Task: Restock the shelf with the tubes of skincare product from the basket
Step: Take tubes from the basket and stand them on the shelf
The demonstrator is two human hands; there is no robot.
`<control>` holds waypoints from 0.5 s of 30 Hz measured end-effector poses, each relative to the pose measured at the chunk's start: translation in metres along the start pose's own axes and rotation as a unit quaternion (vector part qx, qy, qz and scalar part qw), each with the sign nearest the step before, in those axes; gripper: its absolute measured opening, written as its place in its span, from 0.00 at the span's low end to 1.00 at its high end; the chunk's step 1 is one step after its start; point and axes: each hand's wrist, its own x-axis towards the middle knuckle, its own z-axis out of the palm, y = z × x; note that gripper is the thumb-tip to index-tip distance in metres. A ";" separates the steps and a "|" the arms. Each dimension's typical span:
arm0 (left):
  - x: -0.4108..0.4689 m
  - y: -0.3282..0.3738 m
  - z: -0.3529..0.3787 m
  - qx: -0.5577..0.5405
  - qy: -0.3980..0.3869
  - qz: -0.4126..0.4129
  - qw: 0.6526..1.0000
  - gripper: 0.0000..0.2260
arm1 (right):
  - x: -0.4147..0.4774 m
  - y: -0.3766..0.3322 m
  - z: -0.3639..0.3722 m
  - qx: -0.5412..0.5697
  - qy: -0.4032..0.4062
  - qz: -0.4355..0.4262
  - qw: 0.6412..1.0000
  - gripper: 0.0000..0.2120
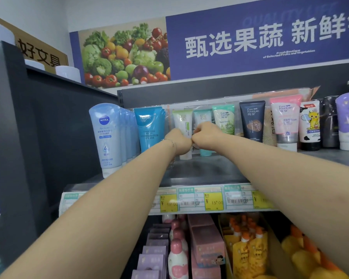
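Skincare tubes (252,121) stand cap-down in a row along the shelf (199,172). The row starts with a pale blue Nivea tube (106,137) at the far left. The basket is not in view.

Both arms reach straight forward and slightly up, converging well to the right of the Nivea tube, at about its mid-height. The left hand (178,140) and right hand (207,133) meet there with knuckles touching. Both are curled into loose fists with their backs to the camera. A thin bracelet (170,141) sits on the left wrist.

The left hand covers the middle of a green-white tube (182,119), which is the second kind to the right of the Nivea tube, past a blue tube (149,127). The right hand covers a teal tube (202,117), one place further right. The fingers are hidden, so I cannot tell whether either hand grips a tube, pinches something small between them, or holds nothing.

The step looks like seating or straightening these two tubes in the row. To do it well, each tube probably needs its cap flat on the shelf and its label facing forward. Its front should line up with the Nivea tube's. The tubes are tall and narrow, so a light, steady touch and a slow release should keep the neighbours from toppling.
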 end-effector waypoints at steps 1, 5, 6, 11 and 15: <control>-0.001 0.001 -0.003 0.014 0.006 0.019 1.000 0.14 | -0.004 -0.001 -0.005 -0.018 0.011 -0.022 1.000 0.12; -0.023 0.006 -0.020 0.104 0.045 0.100 0.988 0.16 | -0.031 -0.009 -0.029 -0.138 0.035 -0.113 0.983 0.09; -0.030 0.007 -0.025 0.124 0.058 0.121 0.983 0.15 | -0.040 -0.011 -0.035 -0.182 0.046 -0.133 0.973 0.09; -0.075 0.009 -0.043 0.229 0.119 0.216 0.942 0.11 | -0.087 -0.016 -0.048 -0.290 0.118 -0.205 0.927 0.10; -0.107 -0.002 -0.043 0.271 0.145 0.288 0.907 0.10 | -0.127 -0.019 -0.044 -0.302 0.137 -0.223 0.917 0.10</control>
